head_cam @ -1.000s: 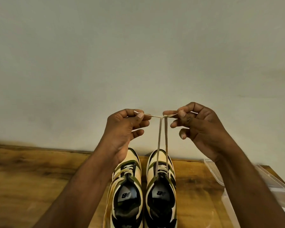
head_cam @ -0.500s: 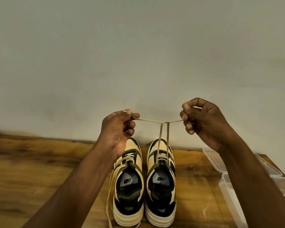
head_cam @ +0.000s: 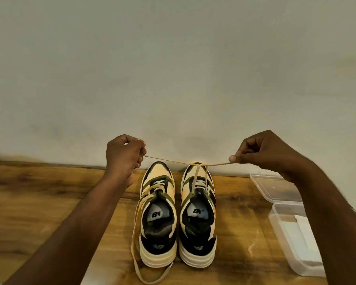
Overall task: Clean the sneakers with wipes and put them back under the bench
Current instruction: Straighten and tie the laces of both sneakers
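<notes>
Two cream, olive and black sneakers (head_cam: 178,214) side by side on the brown wooden desk (head_cam: 39,202), toes toward the pale wall (head_cam: 173,58), heels nearest the camera. Cream lace (head_cam: 195,177) of the right sneaker (head_cam: 197,219) pulled up and crossed above its toe, ends stretched taut sideways. Left hand (head_cam: 123,155) fisted around one end; right hand (head_cam: 263,151) pinching the other between thumb and forefinger. Loose lace of the left sneaker (head_cam: 157,219) trailing past its heel. To the right, an open clear plastic box (head_cam: 280,233) holding white wipes (head_cam: 304,239), lid (head_cam: 275,186) lying just behind.
</notes>
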Demonstrator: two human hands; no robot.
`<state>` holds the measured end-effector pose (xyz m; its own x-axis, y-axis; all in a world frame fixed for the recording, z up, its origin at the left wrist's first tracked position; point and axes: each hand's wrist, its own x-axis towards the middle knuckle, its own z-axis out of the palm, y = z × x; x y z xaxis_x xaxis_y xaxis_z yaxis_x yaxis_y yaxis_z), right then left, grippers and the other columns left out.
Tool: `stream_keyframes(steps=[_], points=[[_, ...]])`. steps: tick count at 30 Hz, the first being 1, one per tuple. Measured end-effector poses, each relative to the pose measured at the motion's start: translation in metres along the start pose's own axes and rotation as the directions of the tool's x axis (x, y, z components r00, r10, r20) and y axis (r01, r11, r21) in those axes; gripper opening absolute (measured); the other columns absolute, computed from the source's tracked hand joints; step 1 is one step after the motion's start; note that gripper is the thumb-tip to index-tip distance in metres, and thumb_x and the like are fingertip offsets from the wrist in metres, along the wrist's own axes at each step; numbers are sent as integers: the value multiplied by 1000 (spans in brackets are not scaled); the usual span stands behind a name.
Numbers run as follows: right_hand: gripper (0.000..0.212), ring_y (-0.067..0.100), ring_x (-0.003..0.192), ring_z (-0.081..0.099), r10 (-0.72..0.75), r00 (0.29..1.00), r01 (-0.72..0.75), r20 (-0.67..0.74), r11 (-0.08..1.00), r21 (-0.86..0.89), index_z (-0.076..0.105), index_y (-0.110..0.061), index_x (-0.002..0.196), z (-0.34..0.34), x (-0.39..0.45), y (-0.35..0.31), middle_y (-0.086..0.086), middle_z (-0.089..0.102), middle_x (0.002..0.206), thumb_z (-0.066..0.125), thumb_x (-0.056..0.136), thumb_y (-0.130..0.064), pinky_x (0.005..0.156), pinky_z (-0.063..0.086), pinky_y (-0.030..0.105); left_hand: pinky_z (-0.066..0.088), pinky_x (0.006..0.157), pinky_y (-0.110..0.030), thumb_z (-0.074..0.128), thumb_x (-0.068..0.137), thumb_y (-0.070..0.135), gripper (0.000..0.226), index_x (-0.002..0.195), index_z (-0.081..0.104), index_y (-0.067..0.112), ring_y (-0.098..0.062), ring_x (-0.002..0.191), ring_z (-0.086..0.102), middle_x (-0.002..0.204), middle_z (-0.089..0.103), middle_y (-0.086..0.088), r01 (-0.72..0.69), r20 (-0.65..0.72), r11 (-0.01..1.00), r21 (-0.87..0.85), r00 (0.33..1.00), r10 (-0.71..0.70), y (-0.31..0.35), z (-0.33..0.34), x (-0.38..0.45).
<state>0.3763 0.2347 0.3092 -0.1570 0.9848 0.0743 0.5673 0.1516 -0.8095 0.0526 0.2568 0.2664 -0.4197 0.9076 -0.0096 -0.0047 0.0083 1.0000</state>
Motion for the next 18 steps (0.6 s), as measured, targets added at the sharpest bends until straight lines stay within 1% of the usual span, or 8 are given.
stream_keyframes(steps=[4,7,9,12,13,15,17,18], points=[[13,13,76,72,88,991,-73,101,988,-138,84,-14,73,-7,0,10,2,78,74,94,69,-20,68,52,24,37,46,-24,64,93,1,9,85,69,2,-15,51,48,70,64,-11,35,-67,999,41,997,-32,-11,-8,11],[13,17,76,72,106,986,-80,127,978,-195,83,-13,71,-12,-1,17,4,77,73,95,67,-18,70,54,27,32,46,-24,64,92,2,11,80,66,3,-15,49,43,70,61,-12,40,-82,995,90,996,-33,-20,-17,19],[14,16,75,70,153,980,-118,131,964,-238,83,-13,69,-15,-2,26,5,77,71,96,66,-17,69,53,30,30,47,-24,65,90,3,8,84,67,-2,-16,48,40,71,58,-14,35,-92,989,146,996,-22,-28,-22,22],[18,25,80,71,257,960,-206,114,920,-335,82,-14,66,-19,1,42,8,77,73,98,61,-21,76,57,44,33,50,-25,68,88,4,12,84,68,-7,-19,49,43,69,59,-15,38,-121,978,206,993,-13,-40,-32,24],[20,28,76,68,293,951,-241,99,903,-356,81,-14,65,-20,1,46,11,76,73,99,59,-22,71,56,44,35,52,-25,69,87,5,14,81,67,-7,-20,50,44,68,59,-15,44,-132,974,222,991,-15,-43,-36,25],[22,27,61,55,354,932,-303,77,877,-373,80,-12,62,-22,1,52,16,71,66,100,59,-21,54,44,33,36,55,-27,70,84,7,17,78,66,-8,-23,50,45,66,59,-16,66,-162,967,246,987,-26,-47,-44,27],[22,22,51,44,406,911,-350,73,854,-385,80,-8,63,-22,1,56,13,63,58,99,60,-17,46,34,25,37,57,-31,68,78,8,20,76,64,-11,-23,50,45,62,57,-16,85,-209,962,259,977,-30,-52,-49,28],[22,19,46,42,425,903,-366,67,841,-398,80,-7,63,-21,1,57,10,62,56,99,60,-16,44,32,24,38,57,-33,66,76,7,21,77,63,-13,-23,49,45,60,56,-15,91,-234,959,267,972,-27,-53,-50,27]])
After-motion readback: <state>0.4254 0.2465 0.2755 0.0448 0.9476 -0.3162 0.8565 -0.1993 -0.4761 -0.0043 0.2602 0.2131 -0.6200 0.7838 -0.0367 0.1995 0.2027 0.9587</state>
